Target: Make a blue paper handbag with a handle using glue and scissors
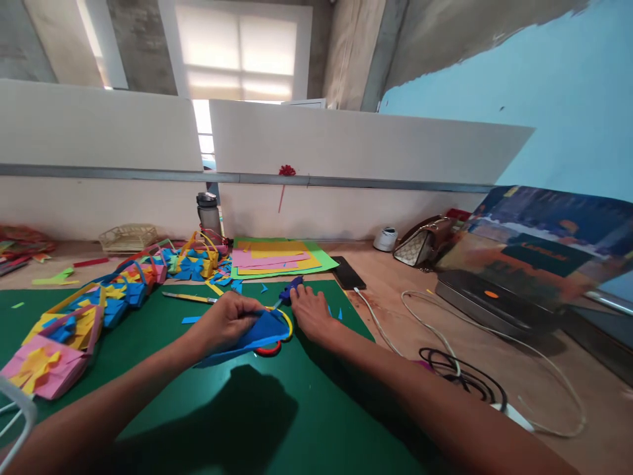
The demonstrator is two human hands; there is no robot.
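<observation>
My left hand (225, 323) is closed on a folded piece of blue paper (262, 331), held above the green cutting mat (316, 409). Scissors with a yellow and a red handle loop (268, 351) lie partly hidden beneath the paper. My right hand (312, 311) is at a small dark blue glue gun (291, 289), fingers against its body and the nozzle pointing left towards the paper; the thumb's hold is mostly hidden. A yellow craft knife (190, 298) rests left of the paper, and small blue scraps (264, 288) are scattered around.
Small paper baskets with bows (106, 300) line the left side. Coloured paper sheets (277, 256) and a phone (349, 272) lie behind my hands. A bottle (208, 212) stands at the back. Cables (459, 376), a black device (494, 307) and a handbag (425, 241) occupy the right.
</observation>
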